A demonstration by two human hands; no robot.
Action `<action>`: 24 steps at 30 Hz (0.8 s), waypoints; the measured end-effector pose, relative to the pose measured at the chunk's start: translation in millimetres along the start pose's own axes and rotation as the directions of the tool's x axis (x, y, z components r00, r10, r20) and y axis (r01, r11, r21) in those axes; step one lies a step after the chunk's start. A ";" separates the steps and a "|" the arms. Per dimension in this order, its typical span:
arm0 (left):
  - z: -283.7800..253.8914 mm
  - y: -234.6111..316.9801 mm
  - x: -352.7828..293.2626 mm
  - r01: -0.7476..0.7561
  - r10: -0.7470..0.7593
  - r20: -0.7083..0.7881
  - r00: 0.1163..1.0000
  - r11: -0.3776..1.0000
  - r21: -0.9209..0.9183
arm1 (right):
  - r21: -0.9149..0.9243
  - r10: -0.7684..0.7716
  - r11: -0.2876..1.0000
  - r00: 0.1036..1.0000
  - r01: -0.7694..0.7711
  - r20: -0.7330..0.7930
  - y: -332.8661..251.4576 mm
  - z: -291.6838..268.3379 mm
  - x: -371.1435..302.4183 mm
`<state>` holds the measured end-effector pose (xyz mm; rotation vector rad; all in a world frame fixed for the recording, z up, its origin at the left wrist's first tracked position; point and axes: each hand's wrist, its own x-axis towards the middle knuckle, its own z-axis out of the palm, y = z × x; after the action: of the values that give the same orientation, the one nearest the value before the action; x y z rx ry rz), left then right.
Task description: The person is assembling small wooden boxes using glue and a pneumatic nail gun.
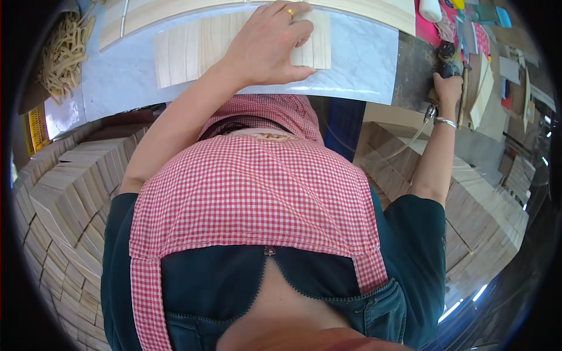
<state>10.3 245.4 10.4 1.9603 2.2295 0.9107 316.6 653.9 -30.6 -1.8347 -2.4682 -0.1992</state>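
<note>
My left hand [266, 44], with a ring on one finger, lies across a pale wooden board [187, 50] on the bench. Its thumb stretches out along the near edge of the board, apart from the bent fingers. Far to the right, my right hand [448, 88] is closed around a dark hand-held air tool [449, 65]. A metal fitting and a clear hose [410, 143] run from the lower end of the tool. The working tip of the tool is hard to make out.
Light-blue sheeting [363, 64] covers the bench, with longer pale boards [357, 10] along its far side. Tangled pale strips [64, 55] sit at far left. Wooden blocks are stacked at left [76, 199] and right [474, 216]. A white bottle [430, 10] lies on pink cloth at top right.
</note>
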 end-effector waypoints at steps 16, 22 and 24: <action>-4.0 1.2 -0.1 0.027 -0.016 0.079 0.997 0.990 -0.140 | 0.753 -0.206 0.631 0.895 -0.187 0.395 -132.9 -213.3 -258.1; -3.5 -1.5 -7.3 0.013 -0.005 0.048 0.999 0.985 -0.172 | 0.774 -0.284 0.598 0.847 -0.210 0.450 -147.6 -225.1 -279.0; -3.7 -2.2 -7.7 0.005 0.002 0.037 0.999 0.984 -0.178 | 0.761 -0.304 0.618 0.834 -0.197 0.462 -150.5 -226.0 -278.2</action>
<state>8.4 236.8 9.9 1.8811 2.0501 1.0259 246.8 315.8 148.2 -1.4819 -2.2424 1.4093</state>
